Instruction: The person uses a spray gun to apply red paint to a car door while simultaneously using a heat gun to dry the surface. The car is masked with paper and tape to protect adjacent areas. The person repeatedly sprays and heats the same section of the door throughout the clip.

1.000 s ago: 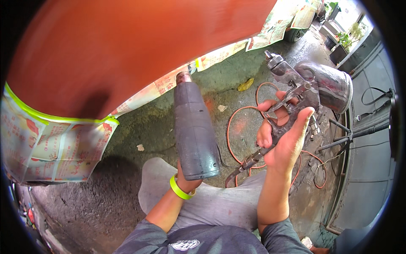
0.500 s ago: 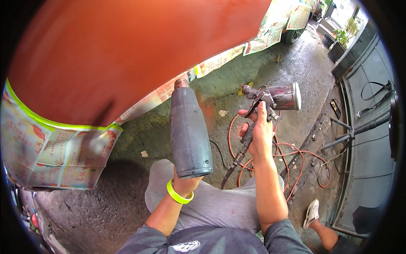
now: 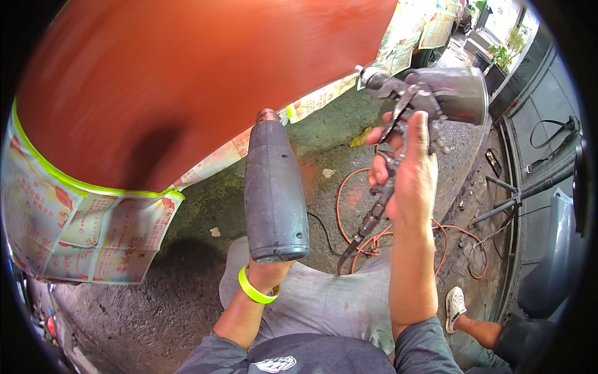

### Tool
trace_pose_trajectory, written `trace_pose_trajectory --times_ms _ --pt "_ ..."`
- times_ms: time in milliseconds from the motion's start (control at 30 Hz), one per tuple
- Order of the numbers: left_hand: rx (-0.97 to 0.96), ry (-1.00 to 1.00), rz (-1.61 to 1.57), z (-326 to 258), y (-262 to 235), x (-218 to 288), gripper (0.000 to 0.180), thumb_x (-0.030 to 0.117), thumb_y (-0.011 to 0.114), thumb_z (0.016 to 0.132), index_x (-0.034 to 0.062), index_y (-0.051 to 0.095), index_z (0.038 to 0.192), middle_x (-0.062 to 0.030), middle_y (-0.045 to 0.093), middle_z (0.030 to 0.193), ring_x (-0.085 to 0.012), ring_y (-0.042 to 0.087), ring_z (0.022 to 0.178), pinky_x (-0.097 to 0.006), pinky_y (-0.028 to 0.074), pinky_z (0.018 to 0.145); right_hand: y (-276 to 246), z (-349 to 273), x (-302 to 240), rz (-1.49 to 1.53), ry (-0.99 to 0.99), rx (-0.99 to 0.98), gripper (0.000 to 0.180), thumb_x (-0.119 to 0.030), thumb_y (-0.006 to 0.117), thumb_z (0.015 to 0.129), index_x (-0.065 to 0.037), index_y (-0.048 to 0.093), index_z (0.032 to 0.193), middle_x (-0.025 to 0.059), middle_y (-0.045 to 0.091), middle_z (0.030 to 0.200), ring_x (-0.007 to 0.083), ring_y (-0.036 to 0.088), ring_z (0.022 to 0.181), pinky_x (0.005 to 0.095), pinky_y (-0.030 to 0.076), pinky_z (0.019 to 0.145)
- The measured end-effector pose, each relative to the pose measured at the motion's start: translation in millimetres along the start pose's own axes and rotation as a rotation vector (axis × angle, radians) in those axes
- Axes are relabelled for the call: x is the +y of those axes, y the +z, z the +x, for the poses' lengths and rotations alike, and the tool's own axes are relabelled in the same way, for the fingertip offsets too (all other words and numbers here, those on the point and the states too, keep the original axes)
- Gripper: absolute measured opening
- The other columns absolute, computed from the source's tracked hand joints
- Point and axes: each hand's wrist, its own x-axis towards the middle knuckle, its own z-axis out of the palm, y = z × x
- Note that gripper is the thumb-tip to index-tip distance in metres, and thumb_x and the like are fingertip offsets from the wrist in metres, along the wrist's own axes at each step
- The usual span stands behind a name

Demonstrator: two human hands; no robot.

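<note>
My left hand (image 3: 269,273), a yellow-green band on its wrist, is closed under a dark grey heat gun (image 3: 274,187). The tool's body hides most of those fingers, and its coppery nozzle (image 3: 268,116) points away from me, near the panel's lower edge. Higher up on the right, my right hand (image 3: 414,177) grips a paint-stained spray gun (image 3: 418,100), thumb up along the back and fingers round the handle. The gun's cup (image 3: 458,93) sticks out to the right; its front end lies close to the right end of a large red-orange panel (image 3: 205,62).
Printed paper (image 3: 118,243) with yellow-green tape (image 3: 75,184) covers the panel's border. An orange hose (image 3: 339,193) lies coiled on the rough floor (image 3: 168,299). A person's foot in a white shoe (image 3: 456,305) is at lower right, near a grey metal door (image 3: 542,124) and a metal stand (image 3: 514,196).
My right hand has lifted the spray gun up and to the right, so it looks larger. The heat gun has shifted slightly left. A blue-grey shape has come into view at the right.
</note>
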Motion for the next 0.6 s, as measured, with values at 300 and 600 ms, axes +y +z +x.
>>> trace_pose_trajectory --times_ms 300,600 --pt "-0.055 0.027 0.077 -9.9 -9.4 1.1 0.055 0.009 0.079 0.084 0.0038 0.06 0.135 -0.014 0.064 0.132 -0.0298 0.059 0.124 -0.041 0.042 0.109 11.2 -27.7 -46.8 0.054 -0.096 -0.079 0.068 -0.066 0.042 0.102 -0.004 0.053 0.125 0.0191 0.07 0.098 0.0116 0.047 0.042 0.0258 0.041 0.041" --pt "-0.043 0.05 -0.007 -12.6 -6.8 16.3 0.059 0.007 0.08 0.083 0.002 0.058 0.137 -0.0141 0.063 0.133 -0.0286 0.059 0.125 -0.041 0.043 0.109 41.8 -7.9 -62.7 0.047 -0.157 -0.14 0.061 -0.065 0.051 0.099 -0.006 0.056 0.113 0.0136 0.068 0.089 0.0114 0.047 0.043 0.028 0.041 0.042"
